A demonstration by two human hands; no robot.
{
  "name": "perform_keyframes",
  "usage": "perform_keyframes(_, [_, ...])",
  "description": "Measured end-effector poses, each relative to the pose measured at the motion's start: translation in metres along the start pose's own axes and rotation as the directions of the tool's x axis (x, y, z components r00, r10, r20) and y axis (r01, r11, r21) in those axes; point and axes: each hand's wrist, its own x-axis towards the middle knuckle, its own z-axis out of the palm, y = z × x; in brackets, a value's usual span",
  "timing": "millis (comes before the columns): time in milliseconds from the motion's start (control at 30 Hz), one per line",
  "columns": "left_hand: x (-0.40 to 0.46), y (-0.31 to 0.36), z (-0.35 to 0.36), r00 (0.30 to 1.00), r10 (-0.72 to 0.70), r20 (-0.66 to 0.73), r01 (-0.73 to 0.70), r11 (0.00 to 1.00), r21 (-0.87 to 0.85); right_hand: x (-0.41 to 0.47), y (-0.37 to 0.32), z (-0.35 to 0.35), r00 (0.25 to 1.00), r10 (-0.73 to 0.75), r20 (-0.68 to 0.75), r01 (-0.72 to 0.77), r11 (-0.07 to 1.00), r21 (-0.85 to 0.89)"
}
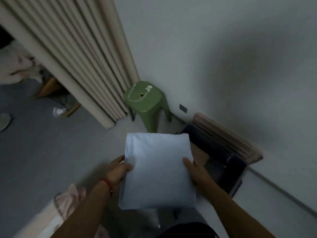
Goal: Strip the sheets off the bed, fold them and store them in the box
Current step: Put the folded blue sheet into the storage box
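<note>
Head view, dim room, some blur. We log items from left to right.

Far left: a pale rumpled heap of cloth (15, 69) lies on the grey floor (42, 152); we cannot tell what it is. Just right of it stands a wooden frame with tan legs (51, 88), partly behind the long beige pleated curtain (77, 54), which hangs down to the floor. At the lower left edge we see a pinkish crumpled fabric (72, 200).

Left hand (118, 170): it grips the left edge of the folded pale blue sheet (157, 170), thumb on top and the fingers curled underneath. A red cord bracelet (107, 184) sits on that wrist.

Centre: the sheet is a thick squarish stack of folds, held level in the air between both hands, above the floor and in front of the person's body. Behind it, in the room's corner, stands a green plastic stool (145, 98) with a white cord (135, 97) lying on its seat.

Right hand (193, 169): it clamps the sheet's right edge, thumb on top, fingers hidden beneath the cloth.

Right: a dark open storage box (223, 162) sits on the floor against the white wall (240, 66), its beige fabric lid (228, 136) leaning back against that wall. The sheet's right edge overlaps the box's near left corner in this view; the sheet is not inside the box.
</note>
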Motion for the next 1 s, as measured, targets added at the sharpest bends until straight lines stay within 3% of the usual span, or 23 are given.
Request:
perform_keyframes(100, [0.027, 0.028, 0.066, 0.993, 0.0, 0.117, -0.018, 0.988, 0.153, 0.023, 0.035, -0.06, 0.988, 0.025, -0.152, -0.014, 0.997, 0.07])
perform_keyframes(300, [0.091, 0.038, 0.159, 0.946, -0.04, 0.323, -0.1, 0.909, 0.404, 0.027, 0.054, -0.105, 0.911, 0.146, -0.385, -0.061, 0.972, 0.225])
perform_keyframes(500, [0.169, 0.019, 0.22, 0.905, -0.064, 0.42, -0.199, 0.809, 0.553, 0.076, 0.093, -0.114, 0.837, 0.212, -0.505, -0.054, 0.95, 0.309])
perform_keyframes(767, [0.321, -0.055, 0.288, 0.901, -0.1, 0.422, -0.216, 0.741, 0.636, 0.217, 0.182, -0.13, 0.768, 0.35, -0.537, -0.051, 0.869, 0.493])
perform_keyframes(1000, [0.459, -0.147, 0.331, 0.909, -0.036, 0.415, -0.26, 0.73, 0.632, 0.37, 0.284, -0.139, 0.756, 0.362, -0.545, -0.052, 0.864, 0.501])
